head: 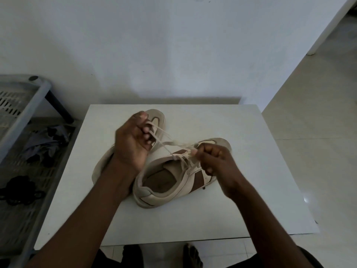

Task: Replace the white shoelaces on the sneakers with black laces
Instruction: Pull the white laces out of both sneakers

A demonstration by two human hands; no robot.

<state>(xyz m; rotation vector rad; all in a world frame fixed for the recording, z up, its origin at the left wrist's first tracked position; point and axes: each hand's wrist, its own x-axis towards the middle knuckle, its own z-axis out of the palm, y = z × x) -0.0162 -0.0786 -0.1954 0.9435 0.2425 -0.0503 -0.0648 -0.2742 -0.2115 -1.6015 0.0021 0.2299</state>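
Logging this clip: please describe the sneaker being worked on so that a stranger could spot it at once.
On the white table lie two beige sneakers. It is the nearer sneaker, on the right, with a brown side panel. Only its white lace is stretched between the left hand and the right hand; the other sneaker lies farther back, partly hidden.

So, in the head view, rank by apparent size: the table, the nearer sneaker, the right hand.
1. table
2. nearer sneaker
3. right hand, pinching the white lace; it sits over the sneaker, nearer the camera, so it looks inflated.
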